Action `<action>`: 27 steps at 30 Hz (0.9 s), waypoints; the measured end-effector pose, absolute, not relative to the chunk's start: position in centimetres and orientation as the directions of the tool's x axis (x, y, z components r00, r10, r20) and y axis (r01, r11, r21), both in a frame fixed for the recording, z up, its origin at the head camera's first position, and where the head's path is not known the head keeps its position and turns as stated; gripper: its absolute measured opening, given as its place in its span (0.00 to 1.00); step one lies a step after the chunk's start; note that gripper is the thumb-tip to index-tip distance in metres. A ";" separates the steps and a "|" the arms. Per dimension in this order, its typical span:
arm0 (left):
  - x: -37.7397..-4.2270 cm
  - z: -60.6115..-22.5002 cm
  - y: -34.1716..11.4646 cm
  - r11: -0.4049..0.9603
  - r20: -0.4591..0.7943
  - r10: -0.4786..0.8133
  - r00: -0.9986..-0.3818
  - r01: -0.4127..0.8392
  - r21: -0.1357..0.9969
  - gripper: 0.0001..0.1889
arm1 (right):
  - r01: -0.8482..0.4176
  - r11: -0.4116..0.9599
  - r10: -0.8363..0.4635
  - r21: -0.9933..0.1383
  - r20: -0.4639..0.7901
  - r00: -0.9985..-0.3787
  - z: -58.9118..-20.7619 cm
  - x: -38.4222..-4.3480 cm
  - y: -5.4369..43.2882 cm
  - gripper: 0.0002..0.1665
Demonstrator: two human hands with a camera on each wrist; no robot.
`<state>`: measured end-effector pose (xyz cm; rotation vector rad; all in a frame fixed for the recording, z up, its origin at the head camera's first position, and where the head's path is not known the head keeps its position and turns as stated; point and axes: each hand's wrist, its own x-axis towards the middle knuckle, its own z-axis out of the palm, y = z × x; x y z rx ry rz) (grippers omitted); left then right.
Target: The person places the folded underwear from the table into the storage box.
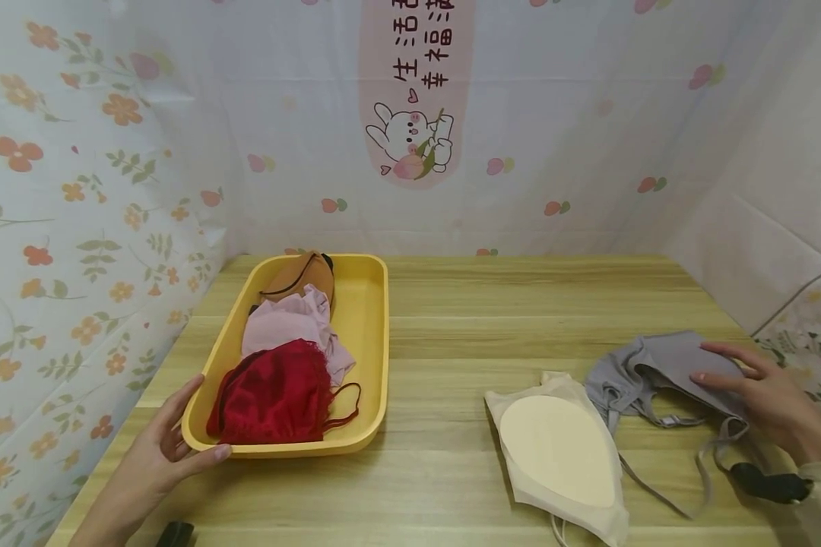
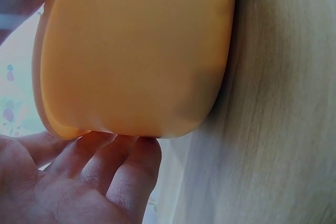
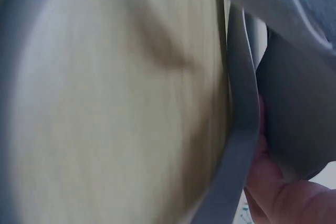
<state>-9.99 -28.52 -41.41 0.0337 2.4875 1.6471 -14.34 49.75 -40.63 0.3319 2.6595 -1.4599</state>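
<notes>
2 hands are in contact with things on the table [image 1: 451, 319]. My left hand [image 1: 152, 463] rests against the near left corner of the yellow tray [image 1: 369, 334]: the fingers lie straight along the outer wall and the thumb lies along the near rim. The left wrist view confirms it, with the fingertips [image 2: 105, 153] touching the tray's underside edge and nothing clasped. The tray sits flat on the left half of the table.

My right hand [image 1: 759, 387] lies flat on the grey bra [image 1: 650, 365], fingers extended and pressing the fabric down, not curled round it. In the right wrist view, 1 grey strap [image 3: 239, 129] runs beside the hand; that view is blurred and I cannot tell the finger positions from it. The grey bra lies on the right side of the table, its straps trailing toward the near edge.

Just left of it, touching its edge, lies a cream bra [image 1: 557, 448], cup side up.

Inside the tray are 3 garments in a row: a red lace bra [image 1: 274, 395] nearest me, a pink garment [image 1: 290, 327] in the middle, and a brown one [image 1: 301, 277] at the far end.

A floral sheet [image 1: 75, 190] covers the walls behind and to the left.
</notes>
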 end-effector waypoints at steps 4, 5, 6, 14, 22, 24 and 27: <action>-10.0 -41.5 -28.5 0.386 -0.111 0.110 -0.988 -0.061 0.921 0.52 | 0.229 0.533 0.162 -0.814 -0.167 -0.973 -40.9 -14.4 50.0 0.40; -10.0 -41.5 -28.5 0.383 -0.111 0.111 -0.988 -0.060 0.922 0.52 | 0.224 0.523 0.162 -0.822 -0.163 -0.973 -40.9 -14.4 50.0 0.39; -10.0 -41.5 -28.5 0.381 -0.111 0.111 -0.988 -0.061 0.923 0.53 | 0.221 0.480 0.159 -0.849 -0.164 -0.974 -41.0 -14.4 50.1 0.37; -9.9 -41.6 -28.4 0.374 -0.109 0.107 -0.988 -0.061 0.926 0.52 | 0.218 0.271 0.203 -0.937 -0.166 -0.965 -40.9 -14.4 50.3 0.35; -10.0 -41.7 -28.4 0.369 -0.068 0.116 -0.991 -0.021 0.929 0.52 | 0.237 0.128 0.226 -0.963 -0.205 -0.952 -40.8 -14.1 51.0 0.37; -10.0 -41.7 -28.4 0.362 -0.062 0.119 -0.991 -0.015 0.932 0.52 | 0.220 0.092 0.235 -0.971 -0.193 -0.953 -40.8 -14.1 51.1 0.38; -10.0 -41.7 -28.4 0.366 -0.071 0.113 -0.991 -0.025 0.930 0.52 | 0.196 0.096 0.263 -0.976 -0.165 -0.951 -40.7 -14.1 50.8 0.38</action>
